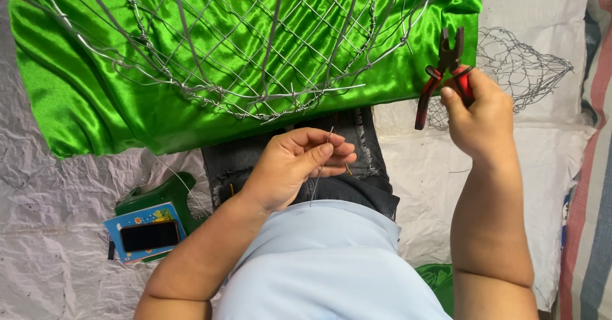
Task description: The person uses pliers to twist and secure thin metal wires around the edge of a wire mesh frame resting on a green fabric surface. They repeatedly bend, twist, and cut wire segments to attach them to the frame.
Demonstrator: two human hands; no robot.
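Observation:
My left hand [299, 164] pinches a short piece of thin steel wire [320, 167] above my lap, fingers curled around it. My right hand [481, 113] grips red-handled pliers [443, 71] with the jaws pointing up, near the right edge of the green cloth. A large wire mesh frame [242, 46] rests on shiny green satin cloth [95, 103] just beyond my knees. The wire piece is apart from the frame.
A smaller wire mesh shape [523, 68] lies on white sacking at the right. At the lower left a phone [150, 236] sits on a blue card over a green plastic object [167, 196]. A striped mat [593, 186] runs along the right edge.

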